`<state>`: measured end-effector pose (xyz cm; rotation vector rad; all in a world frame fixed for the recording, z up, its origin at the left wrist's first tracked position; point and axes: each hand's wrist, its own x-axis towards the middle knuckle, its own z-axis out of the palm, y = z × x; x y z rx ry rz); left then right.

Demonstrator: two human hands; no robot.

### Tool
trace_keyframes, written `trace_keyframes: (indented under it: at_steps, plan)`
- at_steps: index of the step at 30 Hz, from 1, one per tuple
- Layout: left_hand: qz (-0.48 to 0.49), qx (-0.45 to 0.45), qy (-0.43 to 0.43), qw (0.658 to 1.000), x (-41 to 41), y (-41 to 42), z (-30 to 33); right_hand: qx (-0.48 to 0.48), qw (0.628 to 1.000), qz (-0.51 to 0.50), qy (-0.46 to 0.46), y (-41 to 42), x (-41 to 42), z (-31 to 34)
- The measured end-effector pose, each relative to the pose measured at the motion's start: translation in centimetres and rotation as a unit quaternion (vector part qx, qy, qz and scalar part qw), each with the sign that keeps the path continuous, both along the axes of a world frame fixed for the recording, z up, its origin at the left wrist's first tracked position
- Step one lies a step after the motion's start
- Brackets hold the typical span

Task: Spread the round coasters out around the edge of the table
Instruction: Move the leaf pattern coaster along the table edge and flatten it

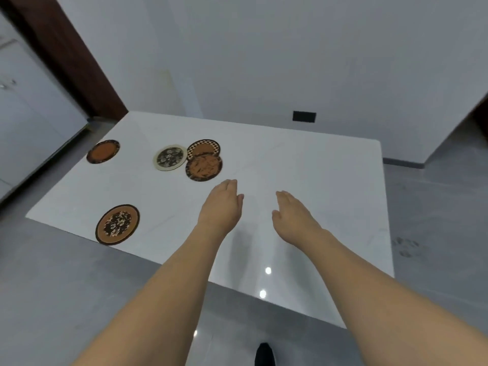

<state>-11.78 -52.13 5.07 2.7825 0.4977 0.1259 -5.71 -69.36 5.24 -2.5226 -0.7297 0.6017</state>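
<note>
Several round coasters lie on the white table (303, 180). An orange coaster with a dark rim (103, 151) sits near the far left edge. A brown coaster with a dark floral centre (117, 224) lies near the front left edge. In the middle, a cream-rimmed floral coaster (170, 157) sits beside a checker-rimmed coaster (203, 147), which is partly covered by an orange-and-black coaster (203, 168). My left hand (221, 204) hovers just in front of that pair, fingers extended, holding nothing. My right hand (291, 215) is over the bare table centre, also holding nothing.
Grey tiled floor surrounds the table. A white wall with a black outlet (304, 116) stands behind it, and a dark wooden door frame (66, 56) is at the far left. A dark shoe tip (264, 354) shows at the bottom.
</note>
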Motion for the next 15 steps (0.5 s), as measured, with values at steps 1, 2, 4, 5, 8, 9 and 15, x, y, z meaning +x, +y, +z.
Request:
trace_keyframes:
  at_steps: [1,2,4,5,8,9,15]
  plan:
    - [0.016,-0.005,0.002,1.000,0.3,1.6,-0.5,0.002,1.000,0.005,0.010,1.7,0.6,-0.3]
    - [0.035,-0.014,0.003,0.999,0.6,3.2,-1.0,0.007,1.000,0.007,0.022,3.3,1.4,-0.6]
    - [0.085,-0.039,0.003,0.996,1.0,6.2,-2.2,0.019,0.999,0.008,0.047,6.7,2.9,-1.5]
    - [0.107,-0.052,0.006,0.993,1.0,7.2,-2.6,0.023,0.998,0.010,0.056,7.8,3.4,-1.9]
    - [0.175,-0.096,0.036,0.979,1.6,11.2,-4.5,0.020,0.996,0.034,0.081,12.1,5.5,-4.1]
    - [0.195,-0.110,0.042,0.974,1.9,12.5,-5.2,0.020,0.995,0.035,0.089,13.5,6.3,-4.9]
    - [0.270,-0.183,0.035,0.945,6.1,19.9,-12.0,0.026,0.994,0.011,0.107,22.2,11.5,-12.4]
